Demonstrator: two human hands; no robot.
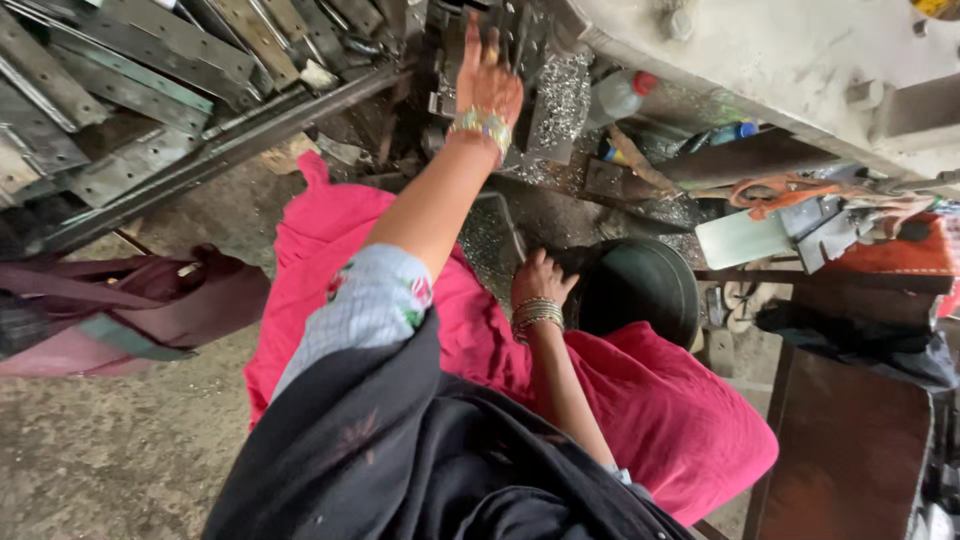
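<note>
My left hand (487,85) is stretched far forward, fingers extended against the metal parts of a machine (520,40), with a gold bangle at the wrist. Nothing shows in its grasp. My right hand (540,280), wearing several bangles, rests low by my lap with its fingers curled down at the rim of a dark round pan (645,285). Its fingertips are hidden, so a grip cannot be made out. Shiny metal shavings (565,95) lie heaped just right of the left hand. Pink cloth (660,410) covers my lap.
Long steel angle bars (150,60) are stacked at the upper left. A plastic bottle with a red cap (618,95) lies by the shavings. A maroon bag (150,300) sits at the left, and a brown stool (850,450) at the lower right. A concrete slab (780,50) overhangs the top right.
</note>
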